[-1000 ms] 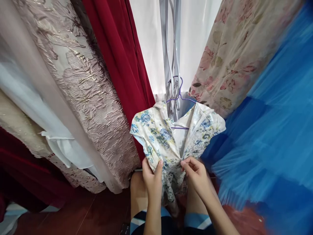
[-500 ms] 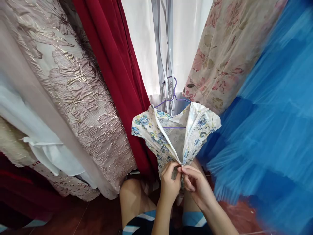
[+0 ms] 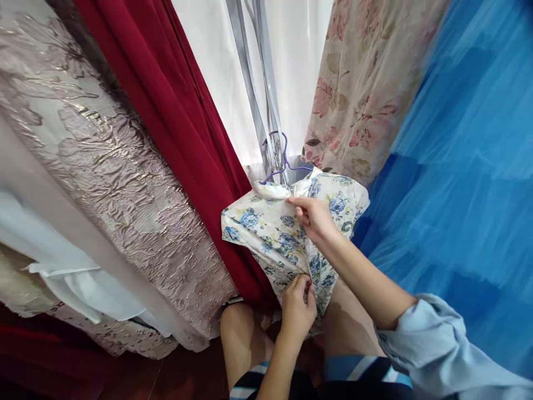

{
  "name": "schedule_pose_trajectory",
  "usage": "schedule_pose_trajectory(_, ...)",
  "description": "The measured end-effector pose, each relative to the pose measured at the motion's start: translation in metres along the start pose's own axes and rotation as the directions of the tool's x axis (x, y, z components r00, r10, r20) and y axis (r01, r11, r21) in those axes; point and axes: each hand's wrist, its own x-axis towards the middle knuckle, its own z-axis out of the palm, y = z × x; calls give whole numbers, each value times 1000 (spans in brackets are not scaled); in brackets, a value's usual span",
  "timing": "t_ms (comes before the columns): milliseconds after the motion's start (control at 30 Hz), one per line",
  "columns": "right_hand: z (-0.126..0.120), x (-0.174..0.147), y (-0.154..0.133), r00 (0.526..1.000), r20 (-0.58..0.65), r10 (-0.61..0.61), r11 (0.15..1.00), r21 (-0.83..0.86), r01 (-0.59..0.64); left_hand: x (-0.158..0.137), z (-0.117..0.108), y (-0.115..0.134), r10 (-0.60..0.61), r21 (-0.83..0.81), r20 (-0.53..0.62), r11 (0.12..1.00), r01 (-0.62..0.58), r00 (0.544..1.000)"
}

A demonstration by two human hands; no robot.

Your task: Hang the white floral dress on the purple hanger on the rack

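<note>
A white dress with blue flowers point(image 3: 270, 222) hangs on a thin purple hanger point(image 3: 286, 158) in front of my knees. Its two halves meet along a zip running down the middle. My right hand point(image 3: 314, 216) is near the neckline, thumb and finger pinched at the top of the zip; the zip pull itself is hidden by the fingertips. Lower down, my left hand point(image 3: 297, 305) is closed on the dress fabric beside the zip. The collar point(image 3: 272, 190) is folded over on the left side.
Long garments hang all around: a dark red one point(image 3: 179, 111) and a pink brocade one point(image 3: 125, 150) on the left, a pink floral one point(image 3: 353, 105) and a blue tulle one point(image 3: 449, 194) on the right. Grey ribbons point(image 3: 250, 66) hang behind the hanger.
My right hand has moved up from beside my left hand to the neckline, and the open V of the zip has closed. My left hand keeps its grip low on the dress.
</note>
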Motion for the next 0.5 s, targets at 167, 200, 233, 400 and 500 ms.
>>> schedule_pose_trajectory(167,6,9,-8,997,75,31,1000,-10,-30,5,-4,-16,4,40,69,999,-6,998)
schedule_pose_trajectory(200,4,5,-7,997,79,13,1000,-21,-12,9,-10,-17,8,10,59,1000,-9,998)
schedule_pose_trajectory(233,2,1,-5,997,73,-11,999,-35,14,15,-18,-15,13,-31,30,999,-12,999)
schedule_pose_trajectory(400,-9,-19,-4,993,72,-94,990,-99,101,76,-85,28,80,-165,-302,977,-135,950)
schedule_pose_trajectory(500,-12,-25,-8,988,103,-118,982,-137,131,124,-123,60,254,-17,-235,964,-265,938)
